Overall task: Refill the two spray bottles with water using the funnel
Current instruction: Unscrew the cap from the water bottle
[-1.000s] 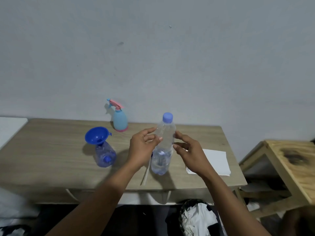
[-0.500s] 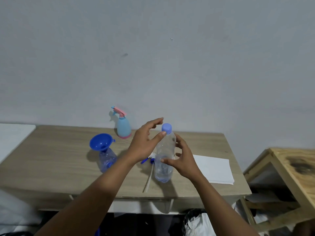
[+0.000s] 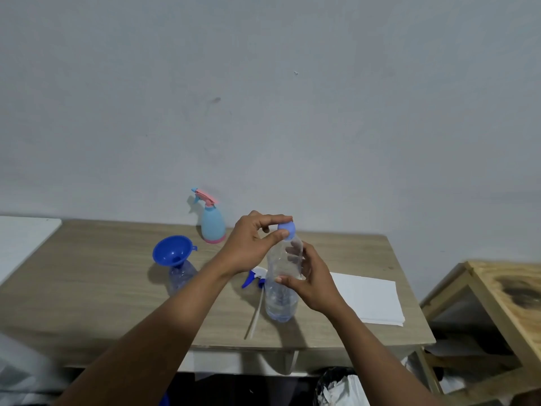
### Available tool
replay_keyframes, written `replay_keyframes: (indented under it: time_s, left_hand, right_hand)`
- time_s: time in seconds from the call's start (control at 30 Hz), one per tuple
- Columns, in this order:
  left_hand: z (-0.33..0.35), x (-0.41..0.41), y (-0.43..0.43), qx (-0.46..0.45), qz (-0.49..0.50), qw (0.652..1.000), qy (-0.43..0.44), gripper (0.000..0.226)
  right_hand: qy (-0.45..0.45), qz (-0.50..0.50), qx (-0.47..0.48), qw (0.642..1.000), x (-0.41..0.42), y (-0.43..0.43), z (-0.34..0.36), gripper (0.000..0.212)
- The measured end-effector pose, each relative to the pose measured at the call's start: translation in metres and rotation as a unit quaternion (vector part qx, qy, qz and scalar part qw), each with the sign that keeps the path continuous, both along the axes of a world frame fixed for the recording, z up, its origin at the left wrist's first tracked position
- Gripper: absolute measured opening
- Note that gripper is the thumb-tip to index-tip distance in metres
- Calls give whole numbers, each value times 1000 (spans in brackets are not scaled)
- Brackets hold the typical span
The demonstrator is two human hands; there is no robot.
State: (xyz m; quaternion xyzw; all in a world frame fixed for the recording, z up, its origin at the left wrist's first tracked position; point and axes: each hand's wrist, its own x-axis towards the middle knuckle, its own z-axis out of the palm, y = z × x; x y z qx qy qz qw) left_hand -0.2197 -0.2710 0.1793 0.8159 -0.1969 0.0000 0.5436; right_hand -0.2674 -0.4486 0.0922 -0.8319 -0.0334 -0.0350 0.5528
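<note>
A clear water bottle point(image 3: 280, 300) stands upright near the table's front edge. My right hand point(image 3: 310, 279) wraps its middle. My left hand point(image 3: 251, 244) pinches its blue cap point(image 3: 287, 231) between thumb and fingers. A blue funnel point(image 3: 172, 250) sits in the neck of a clear blue spray bottle point(image 3: 180, 278) to the left. That bottle's blue-and-white spray head point(image 3: 254, 278) with its dip tube lies on the table beside the water bottle. A light-blue spray bottle point(image 3: 212, 225) with a pink trigger stands by the wall.
The wooden table point(image 3: 87, 288) holds a white folded paper towel point(image 3: 369, 297) on the right. A second wooden table point(image 3: 506, 291) stands lower to the right. A white surface point(image 3: 23, 238) adjoins the left end. A bag-lined bin point(image 3: 336, 388) sits below the front edge.
My left hand rose from the bottle's side to the cap and closed on it. My right hand took hold of the bottle's body. The camera tilted up a little.
</note>
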Motion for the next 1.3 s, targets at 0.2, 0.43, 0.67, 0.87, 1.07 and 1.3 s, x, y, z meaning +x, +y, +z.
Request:
replay_keyframes:
  time_s: [0.2,0.43,0.67,0.87,1.07,1.3]
  left_hand:
    - [-2,-4,-7,-28,73,996,-33,28]
    - [1,0,-8,-26,71,997,-26,23]
    - [13,7,5,-9,-80,996,36,26]
    - [11,2,-3,-9,26,1000,10,23]
    - [7,-3,-13,-21,101,994,-37,27]
    - [21,11,11,5,-89,995,46,25]
  right_hand:
    - [-12,-10,-9,1000,0,2,-3,82]
    - [-32,7,-23,999,-6,0,-3,96]
    - [-39,38,-64,996,-8,-4,0,91]
    - [-47,38,-74,995,-7,-7,0,90]
    - [-53,40,-80,995,-9,-8,0,91]
    - [-52,58,-87,993,-9,-9,2,88]
